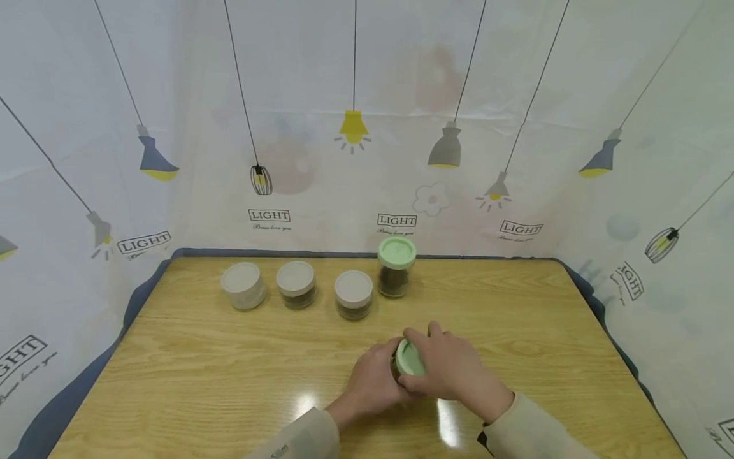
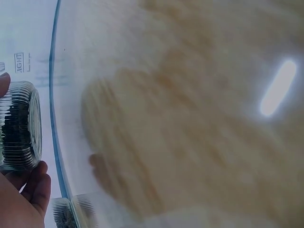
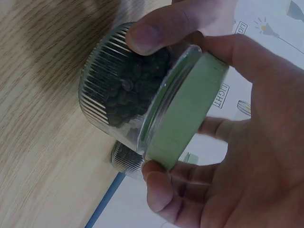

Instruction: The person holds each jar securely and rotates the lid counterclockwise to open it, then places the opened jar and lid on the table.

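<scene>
A glass jar point(image 3: 135, 85) with dark, bean-like contents is in the lower part of the head view, just right of centre, held above the worktop point(image 1: 229, 376). The left hand point(image 1: 374, 377) grips its ribbed body; in the right wrist view a thumb lies across the glass near the top of the frame. The right hand point(image 1: 450, 364) has its grip around the jar's pale green lid point(image 1: 410, 358), with fingers and thumb at the lid's edge. The lid is at the jar's mouth, but how tightly it sits cannot be told. In the left wrist view the jar's base shows at the left edge, facing right.

Above the hands, near the middle of the head view, stands a taller jar point(image 1: 394, 279) with a green lid and dark contents. Left of it are three short tubs point(image 1: 353, 294) with white lids, apart from one another; the leftmost looks pale inside, the other two darker. Light-coloured sleeves point(image 1: 533, 428) enter at the bottom. A white cloth point(image 1: 321, 210) printed with hanging lamps fills the upper frame.
</scene>
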`<state>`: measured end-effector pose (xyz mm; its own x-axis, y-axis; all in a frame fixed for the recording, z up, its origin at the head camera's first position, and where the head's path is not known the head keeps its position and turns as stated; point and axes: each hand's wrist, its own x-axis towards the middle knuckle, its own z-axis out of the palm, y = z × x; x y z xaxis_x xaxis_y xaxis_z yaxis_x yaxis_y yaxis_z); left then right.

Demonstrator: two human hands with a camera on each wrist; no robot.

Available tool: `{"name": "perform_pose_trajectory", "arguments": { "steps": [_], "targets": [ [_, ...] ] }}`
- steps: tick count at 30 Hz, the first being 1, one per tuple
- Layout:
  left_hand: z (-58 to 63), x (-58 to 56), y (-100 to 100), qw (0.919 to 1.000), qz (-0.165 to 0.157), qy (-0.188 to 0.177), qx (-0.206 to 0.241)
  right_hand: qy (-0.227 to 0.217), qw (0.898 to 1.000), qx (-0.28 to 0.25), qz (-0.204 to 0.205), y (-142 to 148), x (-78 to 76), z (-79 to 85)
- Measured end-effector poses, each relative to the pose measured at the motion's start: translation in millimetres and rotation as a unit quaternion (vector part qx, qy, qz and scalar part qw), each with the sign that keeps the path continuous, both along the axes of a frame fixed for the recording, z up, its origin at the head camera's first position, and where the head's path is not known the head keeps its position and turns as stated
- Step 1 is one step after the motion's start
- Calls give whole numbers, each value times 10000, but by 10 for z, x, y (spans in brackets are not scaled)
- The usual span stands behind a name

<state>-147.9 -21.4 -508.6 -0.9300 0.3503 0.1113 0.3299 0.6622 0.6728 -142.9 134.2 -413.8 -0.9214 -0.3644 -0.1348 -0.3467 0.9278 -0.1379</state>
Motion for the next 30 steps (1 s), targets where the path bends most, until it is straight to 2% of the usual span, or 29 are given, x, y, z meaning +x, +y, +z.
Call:
{"name": "perform_pose_trajectory", "arguments": {
  "steps": [7,11,20,30],
  "targets": [
    [-5,13,-26,9999,37,-68,-64,-78,9977,-235,631,64,-55,19],
    [-3,14,-38,9999,38,-154,-41,-172,9959,-296,840,83,-80,29],
    [19,11,-30,9998,-9,-213,43,-502,9928,-478,981,103,-106,76],
    [16,20,-17,9993,-76,-355,88,-390,9919,-451,1124,125,-99,90]
  ]
}}
